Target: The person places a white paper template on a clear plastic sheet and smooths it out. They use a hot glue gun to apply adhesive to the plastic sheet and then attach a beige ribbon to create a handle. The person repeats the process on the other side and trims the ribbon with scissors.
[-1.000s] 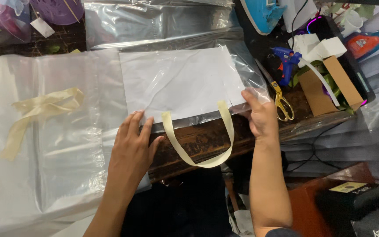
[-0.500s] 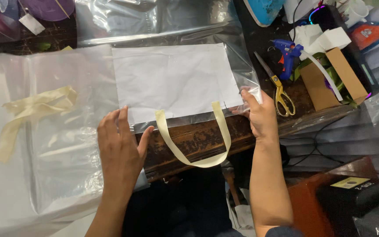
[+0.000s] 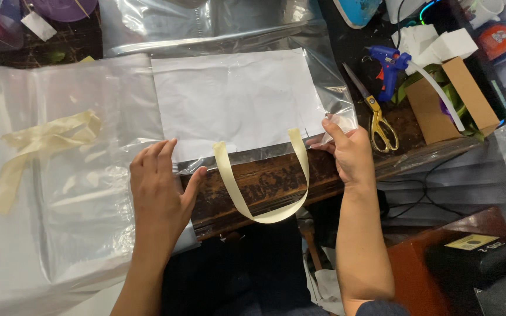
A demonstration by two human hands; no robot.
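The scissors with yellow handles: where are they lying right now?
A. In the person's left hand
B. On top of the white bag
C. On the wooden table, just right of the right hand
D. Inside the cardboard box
C: the scissors lie on the dark wooden table, just beyond the right hand, between it and the cardboard box; no hand holds them.

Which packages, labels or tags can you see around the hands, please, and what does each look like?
Clear plastic bag: flat under both hands, white sheet inside, cream handle.
Cardboard box: right, open, brown.
Paper tag: top left, small, white.
Black box: bottom right, yellow label.
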